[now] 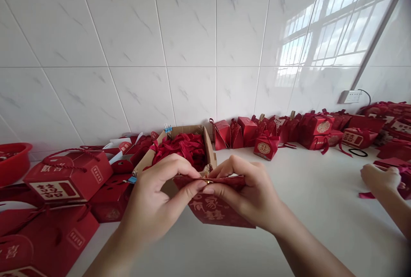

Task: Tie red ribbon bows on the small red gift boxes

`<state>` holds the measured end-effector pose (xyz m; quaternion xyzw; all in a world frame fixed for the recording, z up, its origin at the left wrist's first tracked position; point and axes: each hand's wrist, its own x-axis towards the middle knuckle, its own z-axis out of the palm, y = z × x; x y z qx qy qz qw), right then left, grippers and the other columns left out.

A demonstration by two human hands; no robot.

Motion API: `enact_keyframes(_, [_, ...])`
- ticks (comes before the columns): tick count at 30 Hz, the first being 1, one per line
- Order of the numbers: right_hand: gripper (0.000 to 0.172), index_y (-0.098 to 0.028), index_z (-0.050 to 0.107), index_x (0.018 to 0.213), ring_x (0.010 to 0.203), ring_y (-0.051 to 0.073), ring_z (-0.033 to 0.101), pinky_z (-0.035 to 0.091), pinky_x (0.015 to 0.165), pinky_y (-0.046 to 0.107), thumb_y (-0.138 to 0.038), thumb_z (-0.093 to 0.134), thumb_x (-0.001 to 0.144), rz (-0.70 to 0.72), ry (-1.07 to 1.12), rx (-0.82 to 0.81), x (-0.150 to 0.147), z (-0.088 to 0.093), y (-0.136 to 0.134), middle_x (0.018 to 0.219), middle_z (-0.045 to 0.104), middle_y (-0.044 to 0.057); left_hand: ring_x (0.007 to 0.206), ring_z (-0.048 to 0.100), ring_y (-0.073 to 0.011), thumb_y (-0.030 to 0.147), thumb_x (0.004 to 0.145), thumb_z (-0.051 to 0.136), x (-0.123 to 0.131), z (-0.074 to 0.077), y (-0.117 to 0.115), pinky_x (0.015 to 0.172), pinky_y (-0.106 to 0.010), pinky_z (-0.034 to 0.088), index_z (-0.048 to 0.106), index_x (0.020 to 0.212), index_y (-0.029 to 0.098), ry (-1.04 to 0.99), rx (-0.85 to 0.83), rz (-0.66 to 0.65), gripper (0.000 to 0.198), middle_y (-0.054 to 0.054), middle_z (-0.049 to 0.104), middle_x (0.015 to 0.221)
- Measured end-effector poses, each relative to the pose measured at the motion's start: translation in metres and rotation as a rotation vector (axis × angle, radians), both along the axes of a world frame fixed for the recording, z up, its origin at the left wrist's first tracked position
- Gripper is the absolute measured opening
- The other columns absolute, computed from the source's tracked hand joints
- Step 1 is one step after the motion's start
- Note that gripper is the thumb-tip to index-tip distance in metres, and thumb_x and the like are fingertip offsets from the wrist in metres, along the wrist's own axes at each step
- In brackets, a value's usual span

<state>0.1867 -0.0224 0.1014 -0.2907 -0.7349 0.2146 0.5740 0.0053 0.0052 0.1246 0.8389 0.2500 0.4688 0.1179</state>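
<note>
Both of my hands meet at the top edge of a red gift box (221, 215) with pale printed characters, in the middle of the head view. My left hand (162, 195) pinches the left end of that edge between thumb and fingers. From the other side my right hand (247, 191) pinches it too, the two thumb tips almost touching. A small gold-coloured bit shows between the thumbs. The box's lower part hangs over the white table, tilted. Just behind it stands a cardboard box (211, 150) filled with red ribbons (184, 146).
Large red gift boxes (69, 174) with rope handles crowd the left, near a red basin (13, 163). Small red boxes (266, 145) line the tiled wall. At the right edge another person's hand (380, 180) handles a red box. A black ring (358, 152) lies on the table.
</note>
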Motion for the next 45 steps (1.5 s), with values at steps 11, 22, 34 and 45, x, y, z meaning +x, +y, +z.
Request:
enact_keyframes(11, [0.025, -0.019, 0.049, 0.068, 0.062, 0.013, 0.059, 0.046, 0.053, 0.023, -0.027, 0.071, 0.076, -0.199, 0.096, 0.003, 0.014, 0.012, 0.002, 0.07, 0.064, 0.001, 0.101, 0.063, -0.022, 0.038, 0.082, 0.062, -0.006, -0.003, 0.009, 0.076, -0.028, 0.057, 0.051, 0.116, 0.024, -0.005, -0.506, -0.061, 0.038, -0.009, 0.061, 0.113])
enact_keyframes(22, [0.031, -0.018, 0.046, 0.066, 0.055, 0.009, 0.051, 0.041, 0.048, 0.02, -0.032, 0.072, 0.074, -0.34, 0.141, -0.003, 0.027, 0.011, 0.015, 0.066, 0.06, -0.001, 0.065, 0.051, -0.014, 0.051, 0.083, 0.053, -0.029, 0.011, 0.014, 0.055, -0.022, 0.046, 0.058, 0.083, 0.023, 0.362, -0.549, 0.121, 0.029, 0.001, 0.05, 0.072])
enact_keyframes(34, [0.026, -0.017, 0.05, 0.069, 0.06, 0.012, 0.056, 0.043, 0.051, 0.022, -0.03, 0.073, 0.073, -0.175, -0.079, -0.038, 0.019, 0.005, 0.008, 0.069, 0.063, 0.001, 0.068, 0.062, -0.0116, 0.026, 0.08, 0.064, -0.027, 0.018, -0.003, 0.061, -0.019, 0.048, 0.063, 0.087, 0.02, -0.33, -0.033, 0.356, 0.009, 0.001, 0.064, 0.075])
enact_keyframes(45, [0.022, -0.019, 0.048, 0.075, 0.063, 0.011, 0.061, 0.046, 0.051, 0.018, -0.015, 0.069, 0.077, 0.032, -0.144, 0.248, 0.012, 0.002, -0.004, 0.068, 0.063, -0.001, 0.074, 0.062, -0.0142, 0.015, 0.085, 0.055, -0.03, 0.013, -0.011, 0.064, -0.023, 0.051, 0.067, 0.094, 0.022, -0.358, -0.18, -0.05, 0.016, -0.003, 0.065, 0.08])
